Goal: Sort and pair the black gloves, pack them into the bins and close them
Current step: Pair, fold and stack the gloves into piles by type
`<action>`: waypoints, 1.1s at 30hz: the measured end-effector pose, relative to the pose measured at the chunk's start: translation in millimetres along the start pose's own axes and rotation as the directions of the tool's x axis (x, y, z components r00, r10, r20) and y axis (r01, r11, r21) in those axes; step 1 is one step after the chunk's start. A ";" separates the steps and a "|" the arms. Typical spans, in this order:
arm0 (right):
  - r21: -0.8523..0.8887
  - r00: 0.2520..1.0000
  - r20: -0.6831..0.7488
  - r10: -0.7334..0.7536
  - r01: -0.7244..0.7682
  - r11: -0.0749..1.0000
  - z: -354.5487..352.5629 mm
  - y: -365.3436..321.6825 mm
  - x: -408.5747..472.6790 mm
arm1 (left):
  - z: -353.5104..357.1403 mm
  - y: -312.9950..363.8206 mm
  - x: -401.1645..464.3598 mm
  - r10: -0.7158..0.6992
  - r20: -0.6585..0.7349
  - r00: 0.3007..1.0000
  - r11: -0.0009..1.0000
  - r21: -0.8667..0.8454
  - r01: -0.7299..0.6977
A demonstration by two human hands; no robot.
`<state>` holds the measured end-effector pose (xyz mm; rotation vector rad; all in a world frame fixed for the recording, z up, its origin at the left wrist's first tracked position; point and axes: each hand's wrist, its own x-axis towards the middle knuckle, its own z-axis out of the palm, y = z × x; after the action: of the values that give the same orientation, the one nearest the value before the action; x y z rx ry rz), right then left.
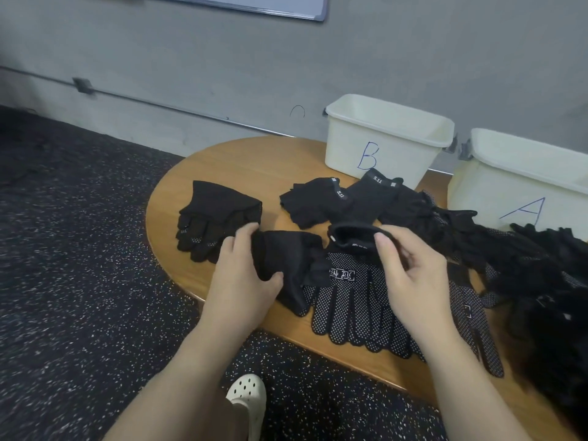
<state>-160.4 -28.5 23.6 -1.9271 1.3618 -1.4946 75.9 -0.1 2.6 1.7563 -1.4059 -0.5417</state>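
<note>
My left hand (246, 275) grips the cuff of a plain black glove (286, 265) lying at the table's front. My right hand (410, 275) pinches the rolled cuff of a white-dotted black glove (353, 310), palm up, fingers pointing toward me. A stacked pair of thin black gloves (216, 218) lies to the left. Two fingerless gloves marked 5.11 (343, 198) sit behind my hands. A loose heap of black gloves (525, 265) covers the right side. Bin B (381, 138) and bin A (521, 183), both white and without lids, stand at the back.
The round wooden table (241, 163) ends close to my body, with dark speckled floor (79, 281) to the left and below. A grey wall runs right behind the bins. My white clog (248, 399) shows under the table edge.
</note>
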 end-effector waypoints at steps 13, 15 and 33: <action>-0.036 0.994 0.103 0.020 -0.016 0.999 -2.2 8.0 -6.8 | -13.7 -6.3 -6.9 0.379 0.342 0.860 0.844 0.253 -0.473; -0.028 0.994 0.104 0.022 -0.019 0.999 -2.8 10.5 -6.0 | -18.0 -8.0 -7.4 0.366 0.385 0.847 0.847 0.238 -0.474; 0.131 0.975 -0.223 0.016 0.013 0.991 -1.8 2.1 5.3 | 20.2 34.4 -23.4 0.382 0.038 0.923 0.904 0.190 -0.382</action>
<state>-163.0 -33.4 25.7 -1.7187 1.3151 -1.7980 33.5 13.6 14.7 1.5629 -1.7982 -0.1958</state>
